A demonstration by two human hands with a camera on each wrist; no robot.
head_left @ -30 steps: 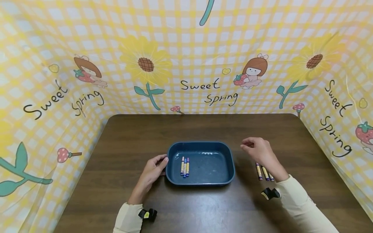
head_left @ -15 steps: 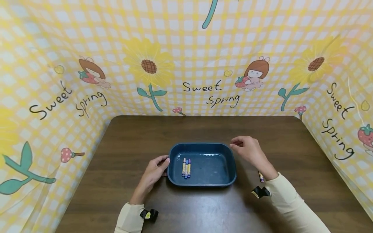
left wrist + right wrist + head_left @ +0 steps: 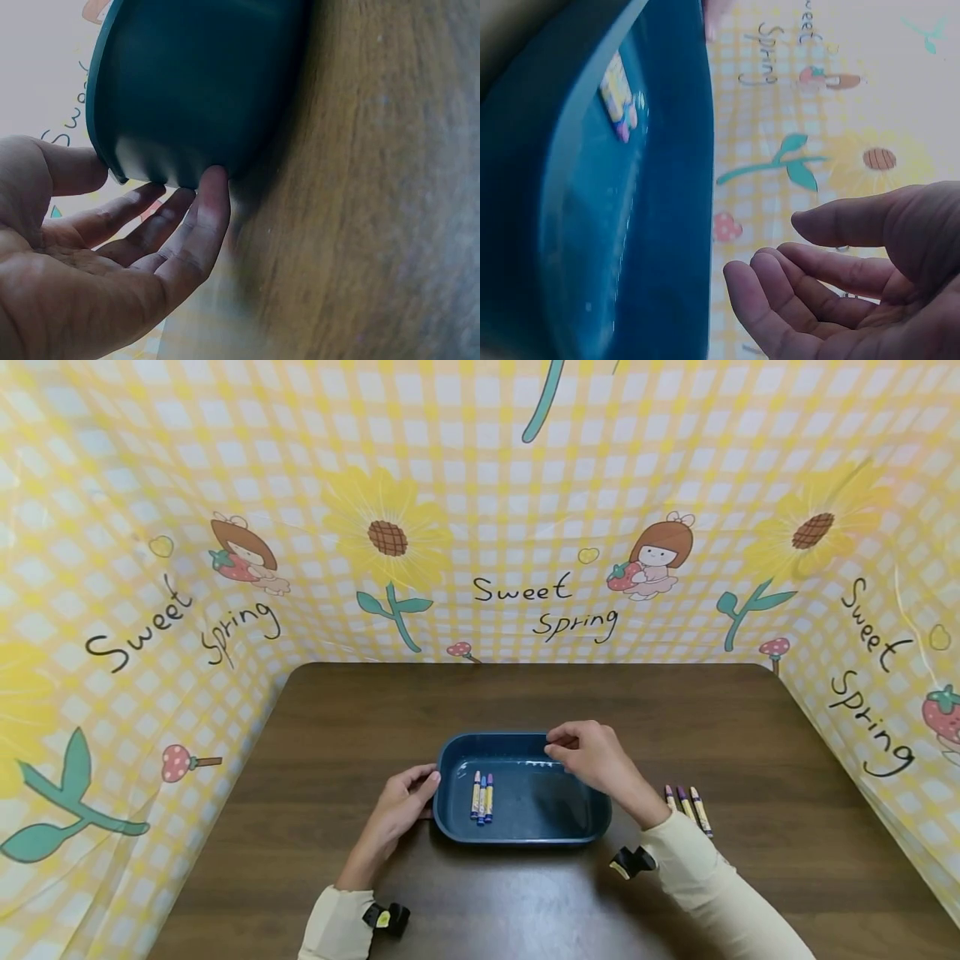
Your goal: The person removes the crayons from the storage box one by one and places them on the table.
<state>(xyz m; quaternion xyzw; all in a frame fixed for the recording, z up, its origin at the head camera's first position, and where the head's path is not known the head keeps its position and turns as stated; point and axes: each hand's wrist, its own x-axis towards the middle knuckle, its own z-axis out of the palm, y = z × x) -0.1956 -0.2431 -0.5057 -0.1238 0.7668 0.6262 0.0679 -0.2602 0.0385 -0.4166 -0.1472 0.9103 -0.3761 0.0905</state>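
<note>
A dark blue rectangular tray sits mid-table. My left hand holds its left end, thumb at the rim and fingers against the outer wall, as the left wrist view shows. Inside the tray's left half lie three crayons side by side, with pale, blue and purple tips. Above the tray's right part hovers my right hand, fingers loosely bent. In the right wrist view a gap shows between thumb and fingertips, with nothing in it. To the right of the tray, three more crayons lie on the table, partly behind the right forearm.
The brown wooden table has rounded far corners. A yellow checked cloth with flowers and lettering surrounds it at the back and both sides. Black straps with small mounts sit at both wrists.
My right hand has moved left, from above the crayons on the table to over the tray. Those crayons are now less covered. My left hand stays at the tray's left end.
</note>
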